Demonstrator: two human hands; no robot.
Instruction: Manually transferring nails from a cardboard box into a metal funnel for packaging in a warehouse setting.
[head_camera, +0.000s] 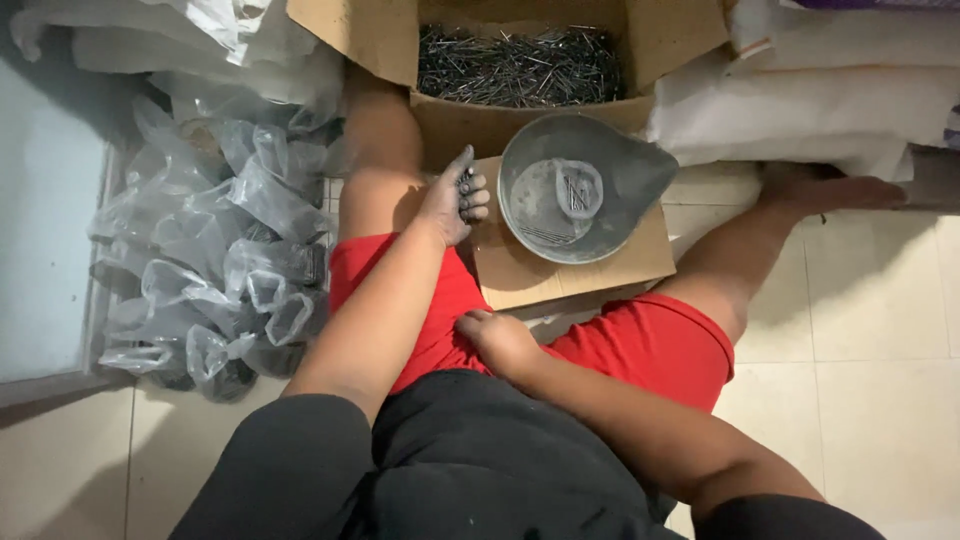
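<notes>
Head view is showing one grey pan at twelve o'clock; left hand is clutching dark nails, right hand is resting fisted, holding nothing visible.

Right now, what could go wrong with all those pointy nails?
The left hand grips a small bunch of nails bare, so the points might prick it. The metal pan sits on a cardboard flap; a bump could tip it. Stray nails could land near the bare foot.

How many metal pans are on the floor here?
1. The grey metal pan sits on a cardboard flap before the box of nails, right of the left hand. None seems hidden.
</notes>
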